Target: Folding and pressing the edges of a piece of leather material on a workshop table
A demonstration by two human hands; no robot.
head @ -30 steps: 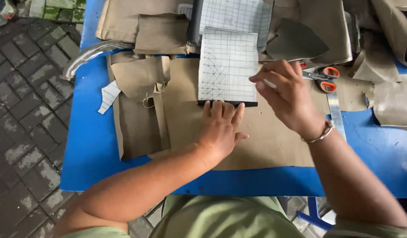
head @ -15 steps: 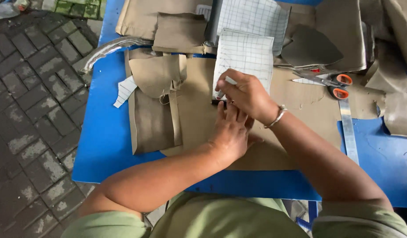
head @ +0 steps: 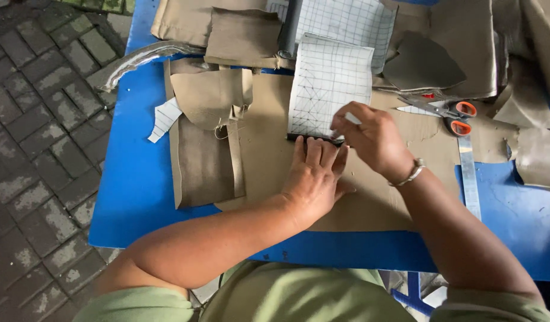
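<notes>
A blue worktop (head: 138,197) is set on a floor of grey paving bricks (head: 36,149), worn and patched with paler marks. The scene is lit by soft, even daylight.

Bright blue surface (head: 138,197), and across it a big sheet of khaki-tan fabric (head: 376,197), plain, no print. On top sits a white grid-lined sheet (head: 328,89), dark squares ruled over it with diagonal strokes low on its left, and a black strip (head: 298,137) along its bottom edge. Scissors (head: 451,116) show orange handles. A white marker (head: 351,118), possibly chalk. Silver bracelet (head: 411,174). Pale green shirt (head: 298,295). Grey-brown paving bricks (head: 36,149), mottled with lighter patches.
</notes>
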